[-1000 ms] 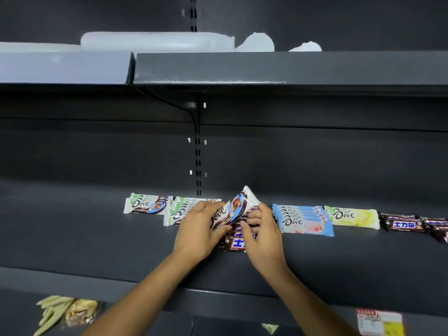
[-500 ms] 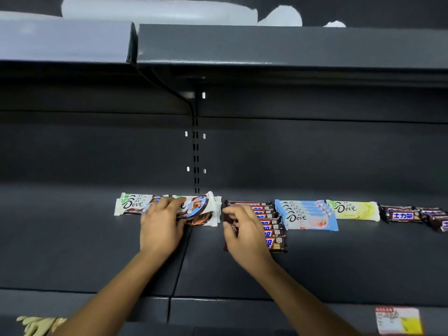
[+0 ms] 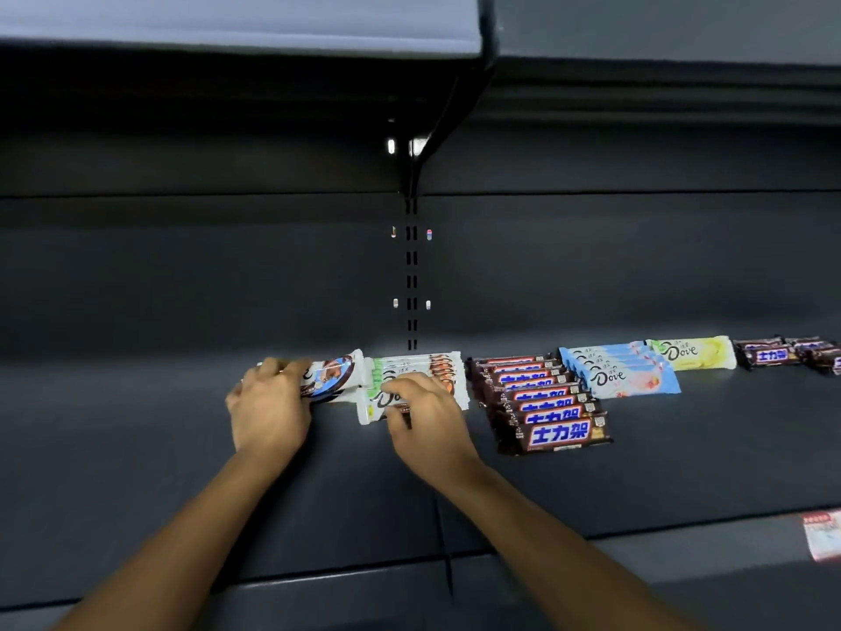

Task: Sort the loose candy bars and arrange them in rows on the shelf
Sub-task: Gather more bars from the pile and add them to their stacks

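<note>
1. Dark grey shelf (image 3: 637,471) with a slotted upright (image 3: 412,266) in the back panel. There's a price tag (image 3: 823,535) on the front edge, far right.
2. Your left grip (image 3: 268,412) has its fingers curled over the left end of the blue-brown Dove bar (image 3: 334,378), holding it. The bar lies at the left end of the line.
3. Your right grip (image 3: 428,416) is on the green Dove bars (image 3: 416,368) just to the right. Fingers are curled on top and the thumb is at the near edge, pinching the front bar.
4. Further right sits the brown bar row (image 3: 541,403), overlapped front to back. The light-blue Dove stack (image 3: 623,373) comes next, touching the yellow Dove bar (image 3: 696,353).
5. More brown bars (image 3: 787,355) lie at the far right.
</note>
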A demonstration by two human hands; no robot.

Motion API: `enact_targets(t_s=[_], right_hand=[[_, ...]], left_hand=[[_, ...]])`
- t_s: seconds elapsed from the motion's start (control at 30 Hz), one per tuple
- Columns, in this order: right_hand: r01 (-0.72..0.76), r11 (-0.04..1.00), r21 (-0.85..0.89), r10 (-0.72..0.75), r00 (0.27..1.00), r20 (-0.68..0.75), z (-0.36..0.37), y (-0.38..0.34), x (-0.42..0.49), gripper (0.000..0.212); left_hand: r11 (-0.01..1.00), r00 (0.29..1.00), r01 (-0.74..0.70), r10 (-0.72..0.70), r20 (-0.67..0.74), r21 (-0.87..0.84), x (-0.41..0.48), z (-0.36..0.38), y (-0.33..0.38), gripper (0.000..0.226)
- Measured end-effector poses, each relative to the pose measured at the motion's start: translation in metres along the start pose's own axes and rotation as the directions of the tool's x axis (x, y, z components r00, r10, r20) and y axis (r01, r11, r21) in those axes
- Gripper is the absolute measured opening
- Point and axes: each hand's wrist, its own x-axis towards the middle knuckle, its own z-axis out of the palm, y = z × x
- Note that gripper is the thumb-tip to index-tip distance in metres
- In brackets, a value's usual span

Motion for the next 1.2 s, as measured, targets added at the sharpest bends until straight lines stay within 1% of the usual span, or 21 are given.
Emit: enact_targets(t_s=[0.13,0.27,0.43,0.57,0.77,0.9,1.2], right_hand=[[-0.013,0.998,-0.066,0.016,0.998,0.054,0.018,-0.012,0.007,0.035],[-0.026,0.994,-0.102,0.038,0.992,0.121,0.034,-0.023,0.014,0.036],[-0.030,0.987,-0.158,0.061,0.978,0.199,0.052,-0.030,0.021,0.037],[-0.043,0.985,-0.168,0.079,0.973,0.215,0.059,-0.030,0.020,0.039],[-0.080,0.984,-0.161,0.113,0.971,0.212,0.062,-0.027,0.017,0.039],[-0.081,0.985,-0.150,0.112,0.971,0.213,0.062,-0.027,0.016,0.039],[-0.085,0.984,-0.159,0.119,0.968,0.221,0.063,-0.027,0.015,0.038]], left_hand=[[0.998,0.996,-0.062,0.061,0.058,0.004,0.006,0.011,-0.015,0.050],[0.994,0.991,-0.106,0.107,0.083,-0.015,0.008,0.018,-0.023,0.052],[0.998,0.991,-0.066,0.065,0.114,0.012,0.009,0.021,-0.029,0.054],[0.997,0.990,-0.075,0.072,0.123,0.017,0.010,0.025,-0.033,0.056],[0.995,0.988,-0.056,0.068,0.139,-0.088,0.012,0.032,-0.034,0.061],[0.986,0.991,-0.066,0.083,0.108,-0.154,0.012,0.036,-0.036,0.062],[0.995,0.993,-0.053,0.062,0.102,-0.088,0.010,0.035,-0.032,0.057]])
